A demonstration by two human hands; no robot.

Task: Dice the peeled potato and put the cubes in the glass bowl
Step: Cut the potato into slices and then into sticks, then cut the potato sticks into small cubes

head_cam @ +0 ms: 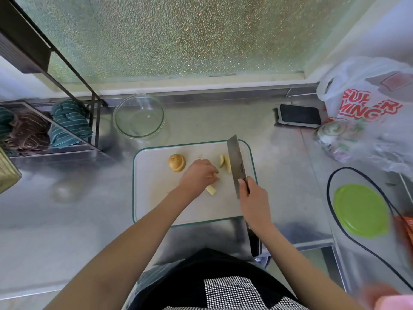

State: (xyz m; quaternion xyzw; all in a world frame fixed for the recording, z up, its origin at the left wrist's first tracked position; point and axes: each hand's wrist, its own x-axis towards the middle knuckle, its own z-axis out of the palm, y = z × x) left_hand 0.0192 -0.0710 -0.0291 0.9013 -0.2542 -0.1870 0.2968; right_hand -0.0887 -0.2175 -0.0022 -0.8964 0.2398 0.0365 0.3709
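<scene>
Head view showed the left hand (pixel 199 173) pinching a potato strip (pixel 211 189) lying lengthwise toward the cleaver (pixel 237 165), which the right hand (pixel 253 202) gripped just beside it

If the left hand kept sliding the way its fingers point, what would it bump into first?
The left hand points right across the board. It would likely meet the cleaver blade first; the potato slices lie slightly farther back, though depth is unclear.
</scene>
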